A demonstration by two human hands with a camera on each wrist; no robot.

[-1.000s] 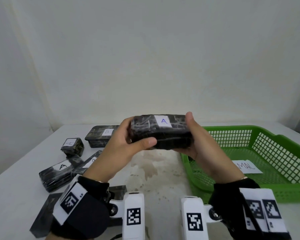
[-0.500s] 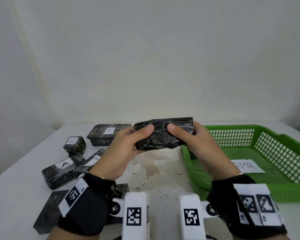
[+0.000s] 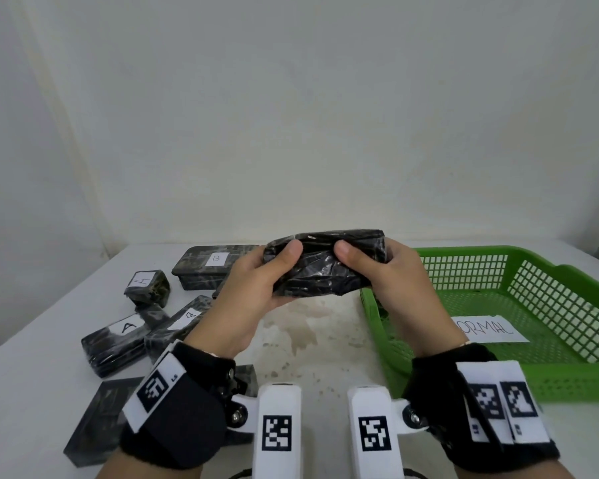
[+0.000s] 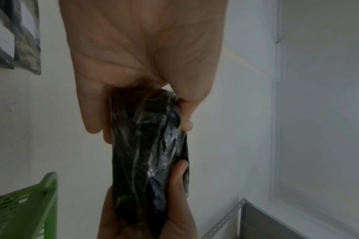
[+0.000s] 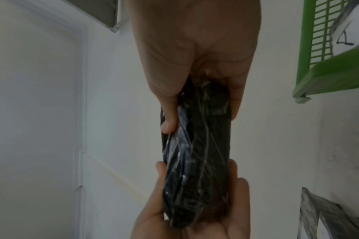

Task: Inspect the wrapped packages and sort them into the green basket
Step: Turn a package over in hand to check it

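Far left on white counter (image 3: 325,344): loose black wrapped packages, labelled A (image 3: 116,340), A (image 3: 147,286), B (image 3: 215,266). Centre, above counter: left hand (image 3: 253,295), fingers clamped on left end of held black wrapped package (image 3: 325,266); right hand (image 3: 400,285), fingers clamped on right end. Right: green basket (image 3: 567,378) on counter, containing paper label (image 3: 491,328).

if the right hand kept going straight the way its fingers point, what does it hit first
Likely the left hand: the right hand points along the wrapped package it grips, and the left hand holds the far end. Depth is hard to judge.
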